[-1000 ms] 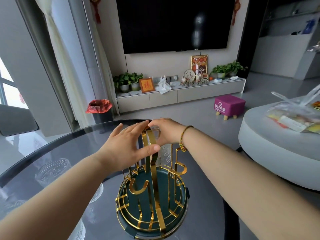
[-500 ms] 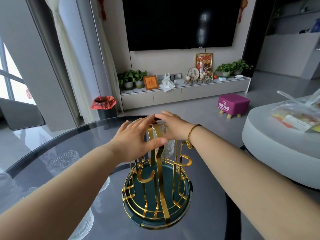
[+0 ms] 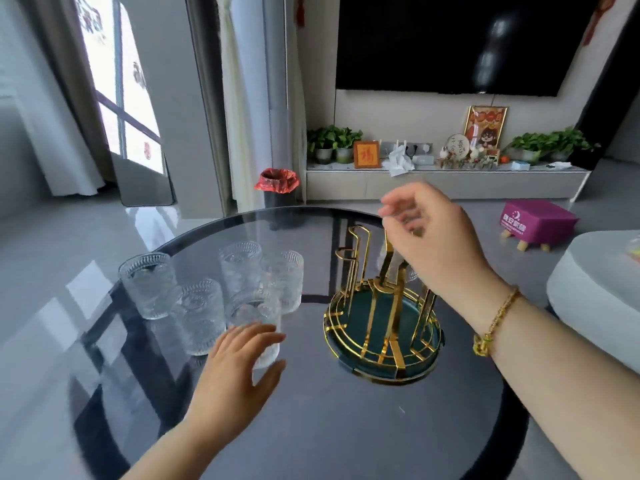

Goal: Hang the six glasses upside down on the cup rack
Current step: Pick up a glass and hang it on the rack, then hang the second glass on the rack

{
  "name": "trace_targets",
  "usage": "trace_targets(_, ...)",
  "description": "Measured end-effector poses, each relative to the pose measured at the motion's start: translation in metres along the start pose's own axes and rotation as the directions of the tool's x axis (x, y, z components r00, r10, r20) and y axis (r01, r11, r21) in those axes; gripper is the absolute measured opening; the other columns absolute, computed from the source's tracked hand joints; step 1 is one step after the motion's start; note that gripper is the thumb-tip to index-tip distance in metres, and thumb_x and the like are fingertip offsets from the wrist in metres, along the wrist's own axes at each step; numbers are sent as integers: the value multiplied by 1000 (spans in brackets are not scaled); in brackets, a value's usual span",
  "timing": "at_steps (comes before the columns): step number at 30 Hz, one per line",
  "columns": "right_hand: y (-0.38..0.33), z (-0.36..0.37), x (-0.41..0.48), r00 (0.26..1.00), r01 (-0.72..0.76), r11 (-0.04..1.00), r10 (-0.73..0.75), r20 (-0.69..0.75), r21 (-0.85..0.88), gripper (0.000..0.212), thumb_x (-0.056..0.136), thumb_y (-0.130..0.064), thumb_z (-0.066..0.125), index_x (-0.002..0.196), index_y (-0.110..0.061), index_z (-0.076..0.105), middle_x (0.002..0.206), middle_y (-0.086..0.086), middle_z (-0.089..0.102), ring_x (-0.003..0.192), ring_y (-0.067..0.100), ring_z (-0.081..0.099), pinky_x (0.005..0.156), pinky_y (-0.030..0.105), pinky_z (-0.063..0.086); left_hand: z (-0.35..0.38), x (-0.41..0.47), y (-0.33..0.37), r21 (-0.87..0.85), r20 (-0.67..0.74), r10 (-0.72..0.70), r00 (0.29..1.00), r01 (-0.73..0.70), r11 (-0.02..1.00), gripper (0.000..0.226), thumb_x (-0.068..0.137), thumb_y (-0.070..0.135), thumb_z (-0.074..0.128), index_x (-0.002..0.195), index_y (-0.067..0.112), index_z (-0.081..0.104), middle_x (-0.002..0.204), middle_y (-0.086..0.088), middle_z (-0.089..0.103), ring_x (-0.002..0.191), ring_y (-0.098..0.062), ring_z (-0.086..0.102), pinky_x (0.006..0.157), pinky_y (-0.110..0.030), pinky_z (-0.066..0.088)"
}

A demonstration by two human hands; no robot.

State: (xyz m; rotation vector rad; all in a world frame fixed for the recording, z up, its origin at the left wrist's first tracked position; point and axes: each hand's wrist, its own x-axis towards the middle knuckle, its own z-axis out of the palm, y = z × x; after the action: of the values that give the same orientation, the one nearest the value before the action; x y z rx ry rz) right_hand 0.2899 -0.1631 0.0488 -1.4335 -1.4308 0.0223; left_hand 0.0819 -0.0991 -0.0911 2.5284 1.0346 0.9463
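On the round glass table (image 3: 346, 438), head view, the only view: left hand (image 3: 239, 372) reaches forward with fingers spread and unclenched, palm down, fingertips at or just short of the nearest glass (image 3: 254, 327); whether they touch it I cannot tell, and nothing is gripped. Just beyond that hand stands the rest of the cluster, all rim-up: one glass (image 3: 199, 315) immediately to its far left, another (image 3: 149, 284) further left, and two (image 3: 240, 268) (image 3: 284, 278) close together behind the nearest one. Five upright glasses in all, bunched within easy reach of the left hand, probably so each can be taken without leaning. To the right of the reaching hand, well apart from the cluster, sits the cup rack (image 3: 382, 327), gold prongs rising from a dark green round base. Right hand (image 3: 429, 237) hovers above the prongs, fingers loosely curled and blurred, holding nothing. A pale ribbed shape shows behind the prongs under that hand, likely a sixth glass on the rack; mostly hidden, so not certain. Judgement: early in the task, next glass being fetched; it needs turning over before it goes on a prong. Smooth, heavy glass on a glass top: a slip would be costly.
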Motion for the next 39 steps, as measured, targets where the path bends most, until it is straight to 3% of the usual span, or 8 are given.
trace_targets(5, -22, 84, -58, 988, -113, 976, 91, 124, 186, 18, 77, -3, 57, 84, -19, 54, 77, -13, 55, 72, 3, 55, 65, 13, 46, -8, -57, -38, 174, 21, -65, 998, 60, 983, 39, 80, 40, 39, 80, 15, 70, 87, -2, 73, 90, -15, 58, 78, -26, 36)
trace_targets(7, -15, 117, -76, 983, -166, 972, 149, 109, 169, 21, 76, -6, 60, 94, -15, 54, 85, -8, 54, 80, 8, 54, 69, 10, 44, -8, -64, -47, 223, 28, -106, 994, 97, 970, 23, 75, 30, 54, 83, 14, 69, 88, -5, 73, 83, -23, 69, 79, -27, 40)
trace_targets(10, 11, 154, -98, 933, -339, 936, 320, 166, 99, 58, 74, -17, 65, 124, -16, 36, 118, -1, 43, 115, 14, 42, 90, 5, 30, -3, -66, -57, 238, 60, -226, 972, 206, 949, 34, 58, 9, 82, 89, 6, 68, 93, -14, 73, 85, -34, 69, 76, -42, 55)
trace_targets(12, 31, 171, -108, 842, -472, 882, 454, 290, -10, 87, 71, -28, 68, 137, -17, 12, 143, 3, 24, 133, 14, 20, 104, 18, 19, -1, -67, -60, 264, 88, -237, 967, 207, 942, 37, 55, 7, 84, 89, 5, 68, 93, -15, 73, 85, -34, 69, 72, -49, 55)
trace_targets(17, 57, 195, -108, 740, -535, 817, 577, 346, -216, 111, 64, -42, 72, 138, -15, -6, 152, 7, 10, 137, 24, 15, 111, 36, 21, 1, -68, -63, 327, 110, -195, 974, 150, 933, 37, 46, 11, 88, 78, 10, 70, 82, -8, 74, 76, -28, 71, 62, -45, 57)
trace_targets(28, 72, 216, -93, 794, -501, 846, 534, 292, -183, 82, 63, -41, 71, 128, -19, 25, 133, 5, 43, 122, 27, 31, 103, 38, 28, 4, -66, -64, 327, 67, -184, 981, 152, 933, 35, 47, 12, 87, 78, 12, 71, 83, -7, 74, 79, -26, 71, 65, -43, 58)
trace_targets(34, 68, 206, -99, 793, -560, 827, 522, 315, 42, 72, 63, -30, 74, 121, -24, 32, 111, -9, 43, 104, 11, 44, 82, 24, 37, 8, -69, -67, 279, 82, -253, 964, 221, 935, 26, 69, 12, 75, 94, 8, 68, 103, -13, 70, 101, -33, 64, 86, -49, 50)
trace_targets(39, 47, 181, -98, 825, -529, 835, 464, 323, 152, 70, 63, -27, 74, 119, -24, 33, 117, -7, 44, 109, 11, 44, 88, 25, 39, 10, -70, -71, 219, 111, -301, 947, 272, 937, 26, 78, 15, 67, 103, 9, 64, 115, -12, 64, 113, -32, 56, 97, -47, 41)
